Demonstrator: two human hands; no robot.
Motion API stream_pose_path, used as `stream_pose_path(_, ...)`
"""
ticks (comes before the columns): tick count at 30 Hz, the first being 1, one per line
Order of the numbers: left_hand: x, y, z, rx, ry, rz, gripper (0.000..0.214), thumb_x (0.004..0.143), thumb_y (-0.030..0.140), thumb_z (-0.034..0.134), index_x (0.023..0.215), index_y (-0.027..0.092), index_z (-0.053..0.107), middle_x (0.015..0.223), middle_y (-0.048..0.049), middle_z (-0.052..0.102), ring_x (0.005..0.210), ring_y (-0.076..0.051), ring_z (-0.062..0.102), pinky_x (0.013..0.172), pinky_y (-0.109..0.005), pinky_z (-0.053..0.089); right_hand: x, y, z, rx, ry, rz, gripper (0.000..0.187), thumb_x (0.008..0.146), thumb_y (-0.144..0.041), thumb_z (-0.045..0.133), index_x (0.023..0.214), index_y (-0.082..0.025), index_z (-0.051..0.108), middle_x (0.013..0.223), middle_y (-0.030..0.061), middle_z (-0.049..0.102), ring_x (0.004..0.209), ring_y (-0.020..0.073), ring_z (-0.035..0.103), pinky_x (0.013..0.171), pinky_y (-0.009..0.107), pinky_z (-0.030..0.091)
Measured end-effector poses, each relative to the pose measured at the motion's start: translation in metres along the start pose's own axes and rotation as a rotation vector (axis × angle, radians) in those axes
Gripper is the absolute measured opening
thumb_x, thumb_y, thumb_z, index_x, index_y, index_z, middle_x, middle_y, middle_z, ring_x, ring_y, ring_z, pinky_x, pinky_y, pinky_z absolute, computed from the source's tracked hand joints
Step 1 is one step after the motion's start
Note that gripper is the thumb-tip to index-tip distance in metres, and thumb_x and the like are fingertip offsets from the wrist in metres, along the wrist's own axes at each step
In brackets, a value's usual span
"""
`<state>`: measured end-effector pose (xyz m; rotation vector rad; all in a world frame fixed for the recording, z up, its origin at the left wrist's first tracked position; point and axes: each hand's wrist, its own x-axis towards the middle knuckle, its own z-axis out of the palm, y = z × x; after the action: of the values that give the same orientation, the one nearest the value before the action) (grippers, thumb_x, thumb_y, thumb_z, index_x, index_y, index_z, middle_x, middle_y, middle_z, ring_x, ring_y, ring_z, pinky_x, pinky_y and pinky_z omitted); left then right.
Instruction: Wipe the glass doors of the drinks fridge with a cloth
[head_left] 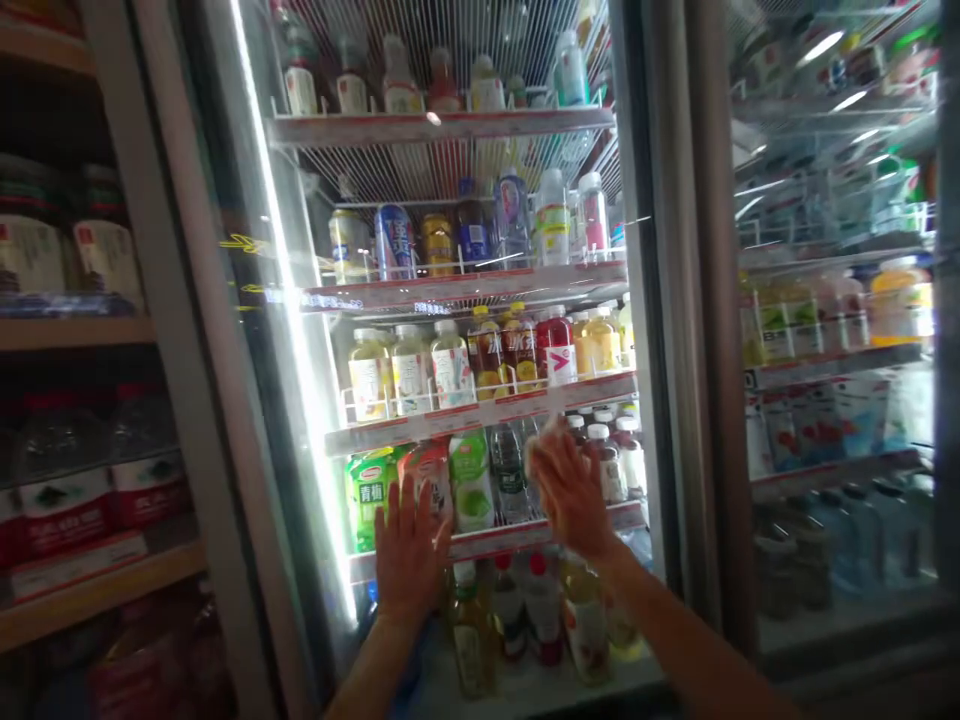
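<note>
My left hand (pixel 411 550) is spread flat, fingers up, apparently against the glass door (pixel 480 430) of a lit drinks fridge. It holds nothing and covers part of a green drink pack (pixel 367 495) and a red pack (pixel 427 465) behind the glass. To the right, my right hand (pixel 574 490) is bent at the same pane and blurred. Its fingers press on a pale, crumpled cloth (pixel 534 462), of which only an edge shows. A clear bottle (pixel 510 475) stands behind the glass between my hands.
Fridge shelves (pixel 480 410) hold rows of bottles and cans. A bright light strip (pixel 300 390) runs down the left side. A metal door frame (pixel 712 300) divides this pane from another stocked fridge at right. Wooden shelves (pixel 75 332) with large bottles stand at left.
</note>
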<state>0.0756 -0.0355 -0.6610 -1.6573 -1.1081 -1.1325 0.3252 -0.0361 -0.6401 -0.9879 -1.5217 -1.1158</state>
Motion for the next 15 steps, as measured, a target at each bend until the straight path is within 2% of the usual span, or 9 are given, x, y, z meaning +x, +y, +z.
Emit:
stream_pose_path(3,0.0,0.002,0.002,-0.002,0.008,-0.018,0.07,0.088,0.033,0.046,0.146,0.019,0.009,0.15,-0.0143,0.022,0.141,-0.029,0.012,0.111,-0.052,0.019,-0.019,0.015,-0.005,-0.155,0.139,0.313,0.056,0.089,-0.021,0.041,0.143,-0.02,0.027,0.15,0.0146,0.024,0.138,0.03,0.023,0.107,0.055,0.021)
stream_pose_path(4,-0.001,0.003,0.003,0.002,0.015,-0.033,0.07,0.088,0.033,0.047,0.146,0.018,0.009,0.15,-0.0146,0.022,0.141,-0.029,0.011,0.111,-0.053,0.019,-0.028,0.014,-0.005,-0.172,0.139,0.354,0.058,0.089,-0.02,0.041,0.145,-0.019,0.024,0.151,0.0156,0.021,0.138,0.0311,0.022,0.106,0.056,0.023)
stream_pose_path(5,-0.001,0.004,0.004,0.007,0.024,-0.043,0.071,0.088,0.033,0.047,0.146,0.018,0.009,0.15,-0.0146,0.021,0.141,-0.029,0.01,0.112,-0.052,0.019,-0.037,0.009,-0.006,-0.154,0.089,0.326,0.06,0.089,-0.019,0.039,0.145,-0.019,0.021,0.151,0.0149,0.021,0.139,0.0308,0.021,0.106,0.055,0.023)
stream_pose_path(8,-0.005,0.005,0.003,0.012,0.031,-0.029,0.071,0.088,0.032,0.048,0.146,0.018,0.01,0.151,-0.0139,0.019,0.141,-0.028,0.01,0.112,-0.05,0.018,-0.063,-0.007,-0.007,-0.018,-0.13,0.04,0.06,0.088,-0.017,0.037,0.145,-0.024,0.02,0.148,0.0062,0.032,0.139,0.0244,0.022,0.112,0.049,0.016)
stream_pose_path(9,-0.007,0.005,0.002,0.01,0.024,-0.014,0.071,0.087,0.032,0.048,0.146,0.017,0.011,0.152,-0.0136,0.019,0.141,-0.028,0.011,0.113,-0.049,0.018,-0.07,-0.006,-0.008,0.0,-0.154,-0.008,0.06,0.088,-0.017,0.037,0.145,-0.027,0.02,0.147,0.004,0.035,0.139,0.0227,0.023,0.113,0.048,0.014)
stream_pose_path(10,-0.009,0.004,0.002,0.007,0.015,0.001,0.071,0.087,0.032,0.049,0.146,0.017,0.012,0.152,-0.0133,0.018,0.141,-0.027,0.011,0.113,-0.048,0.018,-0.075,-0.002,-0.009,-0.014,-0.141,0.006,0.06,0.089,-0.018,0.038,0.145,-0.029,0.02,0.147,0.0035,0.035,0.138,0.0222,0.024,0.113,0.049,0.013)
stream_pose_path(13,-0.017,0.005,0.001,0.014,-0.006,0.018,0.071,0.087,0.031,0.049,0.146,0.017,0.012,0.153,-0.0127,0.015,0.141,-0.028,0.011,0.113,-0.048,0.017,-0.081,0.017,-0.013,-0.161,-0.005,0.288,0.064,0.089,-0.021,0.041,0.146,-0.027,0.014,0.152,0.0097,0.022,0.138,0.0277,0.024,0.109,0.054,0.02)
stream_pose_path(15,-0.023,0.008,0.001,0.019,-0.008,0.01,0.071,0.087,0.031,0.048,0.146,0.017,0.011,0.153,-0.0129,0.013,0.141,-0.028,0.01,0.113,-0.049,0.016,-0.083,0.015,-0.012,-0.195,0.038,0.405,0.066,0.089,-0.02,0.041,0.147,-0.023,0.01,0.153,0.0129,0.014,0.139,0.031,0.02,0.106,0.055,0.025)
